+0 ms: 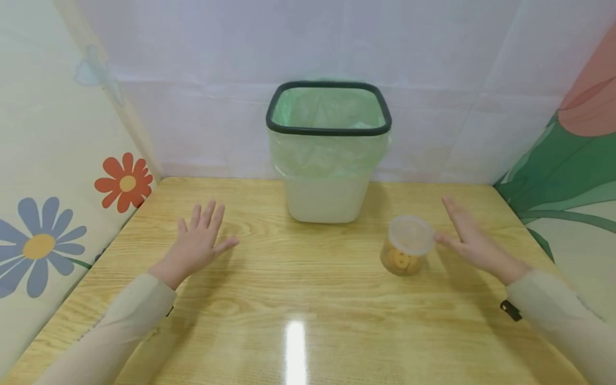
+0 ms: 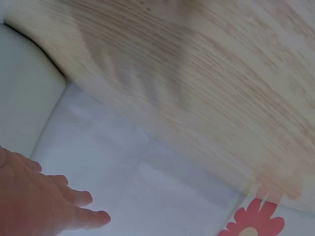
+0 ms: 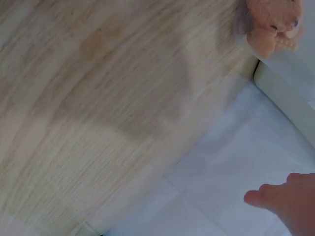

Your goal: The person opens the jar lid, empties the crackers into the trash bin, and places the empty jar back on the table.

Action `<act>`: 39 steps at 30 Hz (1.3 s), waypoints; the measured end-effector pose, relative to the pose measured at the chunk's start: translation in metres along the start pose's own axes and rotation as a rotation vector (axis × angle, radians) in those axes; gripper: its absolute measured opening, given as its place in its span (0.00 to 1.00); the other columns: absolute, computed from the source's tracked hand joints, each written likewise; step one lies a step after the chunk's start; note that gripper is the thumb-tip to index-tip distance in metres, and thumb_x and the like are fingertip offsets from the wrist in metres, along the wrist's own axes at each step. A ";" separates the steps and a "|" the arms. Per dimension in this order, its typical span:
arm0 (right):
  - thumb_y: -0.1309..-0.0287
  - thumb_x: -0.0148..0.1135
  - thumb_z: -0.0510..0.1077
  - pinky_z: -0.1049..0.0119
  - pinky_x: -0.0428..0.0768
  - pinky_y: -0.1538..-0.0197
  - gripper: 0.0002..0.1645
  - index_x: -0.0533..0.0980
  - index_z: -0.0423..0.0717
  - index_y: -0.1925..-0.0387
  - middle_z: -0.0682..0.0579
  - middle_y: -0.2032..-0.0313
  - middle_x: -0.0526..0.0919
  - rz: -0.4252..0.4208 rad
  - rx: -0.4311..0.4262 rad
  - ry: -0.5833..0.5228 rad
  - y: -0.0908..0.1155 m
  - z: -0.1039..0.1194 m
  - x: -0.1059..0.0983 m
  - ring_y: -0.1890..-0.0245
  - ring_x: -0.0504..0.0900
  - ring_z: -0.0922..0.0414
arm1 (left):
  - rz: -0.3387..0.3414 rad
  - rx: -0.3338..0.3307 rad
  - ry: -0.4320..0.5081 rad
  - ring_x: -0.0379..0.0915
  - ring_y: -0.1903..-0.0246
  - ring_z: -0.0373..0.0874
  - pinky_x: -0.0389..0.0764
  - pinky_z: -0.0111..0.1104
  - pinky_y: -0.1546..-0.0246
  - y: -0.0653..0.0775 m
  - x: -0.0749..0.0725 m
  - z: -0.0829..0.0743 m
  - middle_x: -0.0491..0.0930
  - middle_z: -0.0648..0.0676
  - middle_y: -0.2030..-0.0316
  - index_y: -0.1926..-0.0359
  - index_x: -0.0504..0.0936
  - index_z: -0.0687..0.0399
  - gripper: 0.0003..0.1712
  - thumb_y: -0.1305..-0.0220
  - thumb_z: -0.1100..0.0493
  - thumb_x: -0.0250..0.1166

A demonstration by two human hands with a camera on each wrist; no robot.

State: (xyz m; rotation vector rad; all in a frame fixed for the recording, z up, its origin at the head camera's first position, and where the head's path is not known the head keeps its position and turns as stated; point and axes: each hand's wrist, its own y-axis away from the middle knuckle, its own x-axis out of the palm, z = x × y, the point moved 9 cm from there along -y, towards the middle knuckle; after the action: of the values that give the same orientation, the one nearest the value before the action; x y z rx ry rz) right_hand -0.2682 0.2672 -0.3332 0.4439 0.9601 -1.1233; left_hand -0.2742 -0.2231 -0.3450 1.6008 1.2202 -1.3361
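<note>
A clear plastic jar (image 1: 403,262) with a pale translucent lid (image 1: 412,235) stands upright on the table, right of centre, with orange-brown pieces inside. Close to its right side is my right hand (image 1: 474,243), fingers straight, thumb near the lid; whether it touches cannot be told. In the right wrist view that hand (image 3: 290,199) shows at the lower right, and part of the jar (image 3: 273,29) at the top right. My left hand (image 1: 194,246) is spread above the left of the table, holding nothing. Its fingers (image 2: 81,196) appear at the lower left of the left wrist view.
At the back middle stands a pale waste bin (image 1: 327,198) with a black rim (image 1: 327,131) and a green translucent bag liner (image 1: 332,155). A white cloth (image 1: 207,123) hangs behind the wooden table (image 1: 269,299). Flower-printed panels flank both sides.
</note>
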 end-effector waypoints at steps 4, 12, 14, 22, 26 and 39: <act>0.33 0.59 0.50 0.30 0.37 0.35 0.57 0.29 0.40 0.25 0.30 0.28 0.30 0.004 0.020 -0.123 0.000 -0.002 0.004 0.30 0.32 0.30 | 0.002 0.010 0.007 0.25 0.31 0.74 0.35 0.74 0.43 0.001 0.001 -0.004 0.34 0.73 0.27 0.26 0.40 0.69 0.54 0.31 0.34 0.51; 0.40 0.67 0.46 0.26 0.46 0.39 0.62 0.31 0.37 0.26 0.27 0.28 0.36 -0.002 -0.014 -0.206 -0.001 -0.001 0.014 0.32 0.41 0.25 | -0.003 0.018 0.024 0.25 0.31 0.73 0.35 0.75 0.43 0.006 0.004 -0.007 0.35 0.72 0.27 0.26 0.40 0.68 0.53 0.31 0.35 0.52; 0.42 0.68 0.44 0.24 0.50 0.41 0.63 0.31 0.38 0.25 0.26 0.29 0.37 -0.001 -0.035 -0.240 -0.002 0.000 0.016 0.34 0.43 0.23 | -0.006 0.019 0.027 0.25 0.31 0.73 0.35 0.75 0.43 0.007 0.004 -0.008 0.35 0.72 0.27 0.25 0.40 0.68 0.53 0.31 0.35 0.53; 0.47 0.71 0.36 0.22 0.49 0.44 0.67 0.29 0.35 0.26 0.23 0.30 0.34 0.038 -0.104 -0.392 -0.004 0.007 0.026 0.36 0.41 0.20 | -0.003 0.026 0.049 0.25 0.30 0.72 0.35 0.74 0.42 0.010 0.008 -0.010 0.35 0.72 0.27 0.25 0.39 0.66 0.54 0.32 0.35 0.53; 0.51 0.73 0.36 0.22 0.51 0.45 0.68 0.31 0.33 0.27 0.23 0.30 0.35 0.046 -0.111 -0.413 -0.006 0.009 0.029 0.36 0.42 0.20 | 0.008 0.028 0.065 0.24 0.30 0.72 0.34 0.74 0.42 0.011 0.009 -0.012 0.34 0.71 0.27 0.25 0.38 0.66 0.54 0.31 0.35 0.53; 0.55 0.72 0.29 0.42 0.58 0.37 0.71 0.28 0.35 0.27 0.20 0.32 0.38 0.038 -0.101 -0.448 -0.005 0.007 0.038 0.36 0.46 0.20 | 0.009 0.033 0.063 0.26 0.30 0.72 0.37 0.74 0.42 0.014 0.014 -0.013 0.35 0.71 0.27 0.25 0.40 0.67 0.54 0.32 0.36 0.54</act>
State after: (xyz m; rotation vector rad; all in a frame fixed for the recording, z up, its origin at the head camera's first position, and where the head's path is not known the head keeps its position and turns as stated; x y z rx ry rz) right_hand -0.2658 0.2386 -0.3601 0.1171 0.6079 -1.0742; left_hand -0.2570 -0.2119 -0.3564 1.6807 1.2324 -1.3152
